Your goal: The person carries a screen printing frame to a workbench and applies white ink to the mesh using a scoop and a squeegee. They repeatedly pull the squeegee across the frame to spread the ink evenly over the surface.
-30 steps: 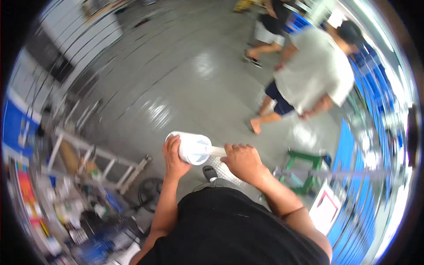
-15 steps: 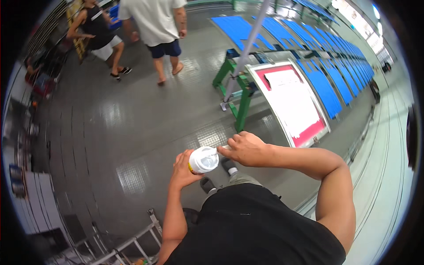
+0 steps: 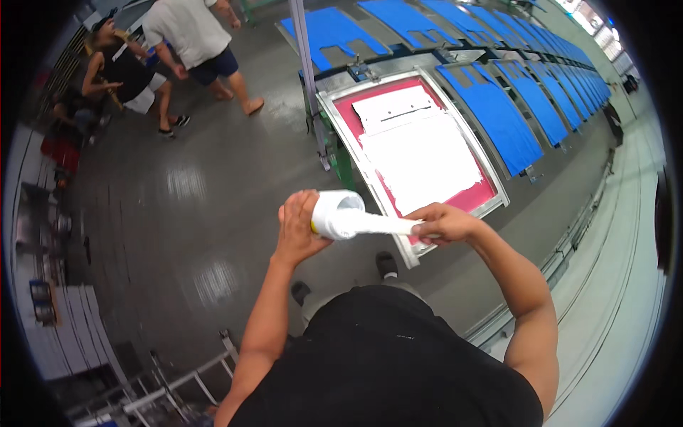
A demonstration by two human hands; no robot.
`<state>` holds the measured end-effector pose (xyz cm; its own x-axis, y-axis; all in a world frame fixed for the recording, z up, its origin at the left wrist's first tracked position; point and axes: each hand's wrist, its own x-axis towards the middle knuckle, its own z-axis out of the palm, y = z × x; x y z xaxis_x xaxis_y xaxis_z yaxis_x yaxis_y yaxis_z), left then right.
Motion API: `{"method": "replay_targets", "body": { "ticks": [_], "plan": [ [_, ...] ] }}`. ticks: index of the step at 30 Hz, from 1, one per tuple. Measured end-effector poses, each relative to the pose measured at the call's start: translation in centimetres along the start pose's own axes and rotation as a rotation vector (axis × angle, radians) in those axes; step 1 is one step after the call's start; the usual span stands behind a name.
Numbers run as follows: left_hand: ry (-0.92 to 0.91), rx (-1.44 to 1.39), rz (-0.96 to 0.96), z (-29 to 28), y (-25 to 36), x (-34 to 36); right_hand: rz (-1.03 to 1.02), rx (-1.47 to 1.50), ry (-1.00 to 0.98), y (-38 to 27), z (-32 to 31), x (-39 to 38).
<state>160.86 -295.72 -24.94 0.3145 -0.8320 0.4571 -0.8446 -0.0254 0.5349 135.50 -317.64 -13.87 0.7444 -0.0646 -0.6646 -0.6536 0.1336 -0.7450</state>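
Note:
My left hand (image 3: 297, 226) is wrapped round a white tub (image 3: 329, 215), tilted with its mouth toward the right. Between the tub's mouth and my right hand (image 3: 442, 223) runs a flat spatula (image 3: 384, 223) thickly coated in white paste; my right fingers pinch its handle end. Just beyond my hands lies a screen printing frame (image 3: 499, 193) with pink-red mesh. White ink (image 3: 423, 167) covers most of the mesh, and a white bar-shaped piece (image 3: 395, 110) rests in it near the far end. The inside of the tub shows only partly.
Blue cut fabric pieces (image 3: 491, 117) lie in rows on a long printing table stretching away right. A grey upright post (image 3: 304, 64) stands left of the frame. Two people (image 3: 128, 71) are at the far left. A metal rack (image 3: 178, 391) stands at the lower left.
I have come closer to the printing frame. The tub has tipped to the right, and the spatula now shows coated in white paste, with my right hand farther right.

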Motion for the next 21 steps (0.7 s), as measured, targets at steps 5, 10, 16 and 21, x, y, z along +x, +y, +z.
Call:
{"method": "replay_targets", "body": {
  "ticks": [5, 10, 16, 21],
  "plan": [
    [-0.035, -0.048, -0.181, 6.9, 5.0, 4.8, -0.029, 0.107, -0.006, 3.0, -10.7, -5.5],
    [-0.053, -0.052, -0.324, 10.8, 8.2, 7.6, -0.04, 0.117, 0.029, 3.9, -17.0, -9.6],
    [-0.021, -0.131, -0.544, 13.3, 8.2, 8.5, -0.148, 0.158, 0.182, 7.1, -20.6, -11.5],
    [0.034, -0.107, -0.661, 13.7, 7.5, 5.9, -0.383, -0.088, 0.611, 13.3, -21.5, -4.8]
  ]
}}
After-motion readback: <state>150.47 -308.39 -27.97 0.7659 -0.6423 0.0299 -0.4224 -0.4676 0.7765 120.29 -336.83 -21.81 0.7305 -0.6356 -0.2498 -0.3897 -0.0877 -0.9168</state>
